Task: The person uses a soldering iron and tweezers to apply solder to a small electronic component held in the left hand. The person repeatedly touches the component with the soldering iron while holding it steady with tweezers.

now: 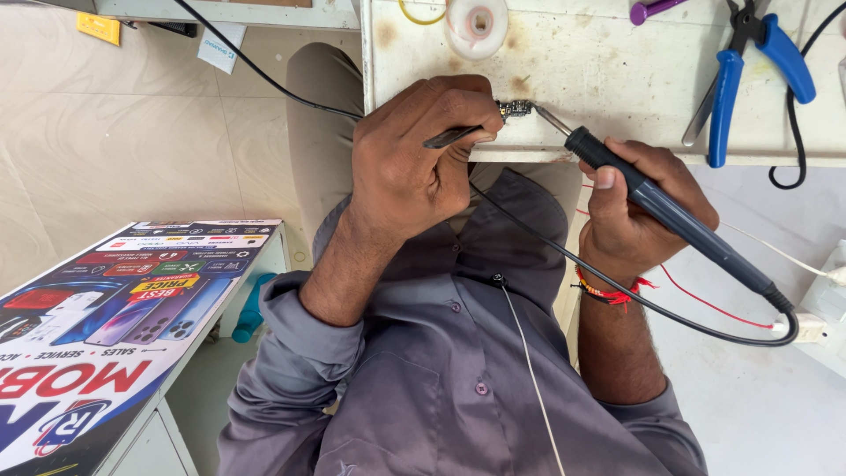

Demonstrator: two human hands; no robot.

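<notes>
- Pliers (pixel 740 75) with blue handles and a tape roll (pixel 476 25) lie far on the white bench (pixel 617 79).
- Your left hand (pixel 414 159) pinches tweezers (pixel 454 136) on a small component (pixel 515 108) at the bench's near edge.
- Your right hand (pixel 639 211) grips the soldering iron (pixel 670 211), tip pointing far-left at the component.

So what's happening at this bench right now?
A person in a grey shirt is soldering. The right hand holds a dark blue soldering iron, its tip at a tiny metal component on the edge of a stained white bench. The left hand steadies that part with tweezers. Blue-handled pliers lie nearby.
</notes>
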